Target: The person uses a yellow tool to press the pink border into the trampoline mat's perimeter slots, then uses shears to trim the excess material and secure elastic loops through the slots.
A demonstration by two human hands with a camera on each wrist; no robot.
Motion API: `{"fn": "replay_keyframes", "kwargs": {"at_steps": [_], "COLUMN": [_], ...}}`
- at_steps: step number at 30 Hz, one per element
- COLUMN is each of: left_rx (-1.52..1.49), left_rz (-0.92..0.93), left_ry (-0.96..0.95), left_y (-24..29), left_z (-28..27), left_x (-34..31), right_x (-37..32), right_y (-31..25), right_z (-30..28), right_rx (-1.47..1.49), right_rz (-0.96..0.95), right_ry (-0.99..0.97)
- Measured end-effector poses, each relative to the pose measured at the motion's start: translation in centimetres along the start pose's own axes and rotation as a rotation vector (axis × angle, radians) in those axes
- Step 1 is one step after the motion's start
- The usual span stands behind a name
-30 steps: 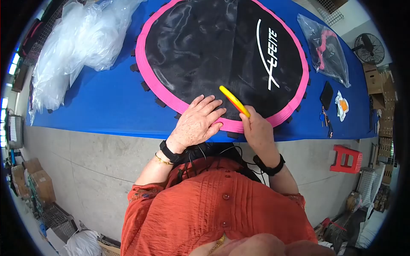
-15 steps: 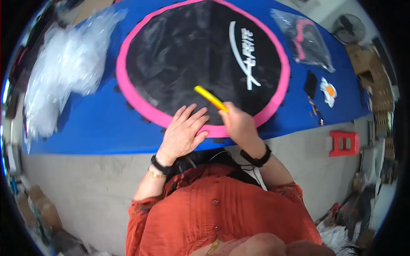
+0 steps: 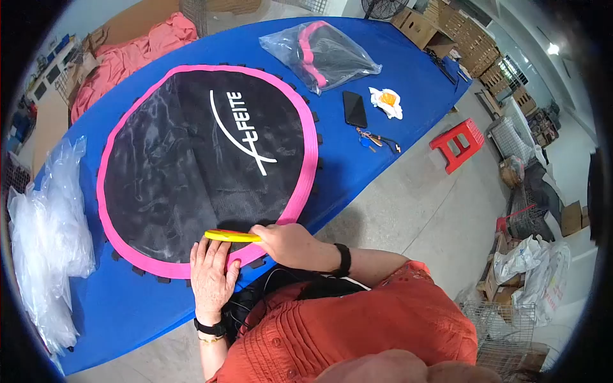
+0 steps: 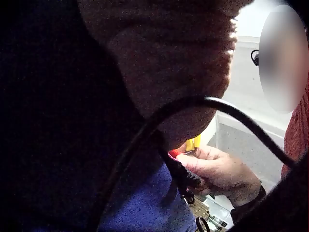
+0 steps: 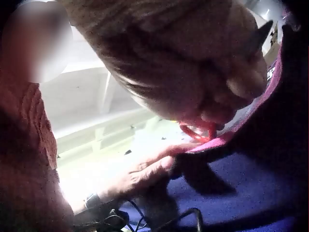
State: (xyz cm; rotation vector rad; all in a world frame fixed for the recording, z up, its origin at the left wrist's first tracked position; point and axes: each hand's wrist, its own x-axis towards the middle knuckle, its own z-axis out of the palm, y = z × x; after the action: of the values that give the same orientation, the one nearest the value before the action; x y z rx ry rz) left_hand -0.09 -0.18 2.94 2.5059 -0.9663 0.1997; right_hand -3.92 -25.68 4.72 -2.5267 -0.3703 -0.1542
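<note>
A round black mat (image 3: 172, 153) with a pink rim (image 3: 308, 159) and white lettering lies on the blue table. My left hand (image 3: 212, 281) rests on its near rim, fingers straight over the edge. Beside it my right hand (image 3: 288, 245) grips a yellow and red tool (image 3: 228, 236) that points left, over the left fingertips. In the left wrist view the right hand (image 4: 219, 174) holds the yellow piece (image 4: 193, 143) at the rim. The right wrist view shows a red loop (image 5: 193, 133) under the right hand (image 5: 193, 72); the tool's working end is unclear.
Clear plastic wrap (image 3: 48, 249) lies at the left. Behind the mat are a bagged pink and black item (image 3: 329, 54), a phone (image 3: 354, 109), keys (image 3: 370, 137) and an orange item on white wrapping (image 3: 387, 100). A red stool (image 3: 458, 145) stands on the floor.
The head view has turned, so the mat and both hands appear lower and further left. The right hand keeps hold of the yellow tool, now closer to the left fingertips.
</note>
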Motion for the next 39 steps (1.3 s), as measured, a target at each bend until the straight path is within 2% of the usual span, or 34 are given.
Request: {"fn": "replay_keyframes", "kwargs": {"at_steps": [3,13,15,16,18,25,30,37,39], "left_rx": [-0.001,0.001,0.005,-0.002,-0.007,-0.030,-0.030,-0.048,-0.036], "left_rz": [-0.010,-0.003,-0.007,-0.007,-0.012,-0.013,0.004,0.016,-0.006], "left_ry": [0.001,0.024,0.032,0.027,0.016,0.017,0.038,0.051,0.006], "left_y": [0.0,0.1,0.1,0.1,0.2,0.2,0.0,0.2,0.2], "left_z": [0.0,0.0,-0.1,-0.1,-0.2,-0.1,0.0,-0.1,-0.4], "left_x": [0.1,0.1,0.1,0.2,0.1,0.2,0.0,0.3,0.3], "right_x": [-1.0,-1.6,-1.4,-1.4,-1.7,-1.7,-1.7,-1.6,-1.6], "right_y": [0.1,0.3,0.0,0.2,0.5,0.5,0.0,0.3,0.4], "right_z": [-1.4,-1.7,-2.1,-1.9,-1.3,-1.7,-2.0,-2.2,-2.1], "right_rx": [-0.060,-0.064,-0.056,-0.056,-0.102,-0.110,-0.040,-0.047,-0.050], "right_rz": [0.073,0.071,0.192,0.183,0.073,0.029,0.105,0.091,0.098], "right_ry": [-0.063,-0.029,-0.175,-0.174,-0.006,-0.024,-0.028,-0.039,-0.039]}}
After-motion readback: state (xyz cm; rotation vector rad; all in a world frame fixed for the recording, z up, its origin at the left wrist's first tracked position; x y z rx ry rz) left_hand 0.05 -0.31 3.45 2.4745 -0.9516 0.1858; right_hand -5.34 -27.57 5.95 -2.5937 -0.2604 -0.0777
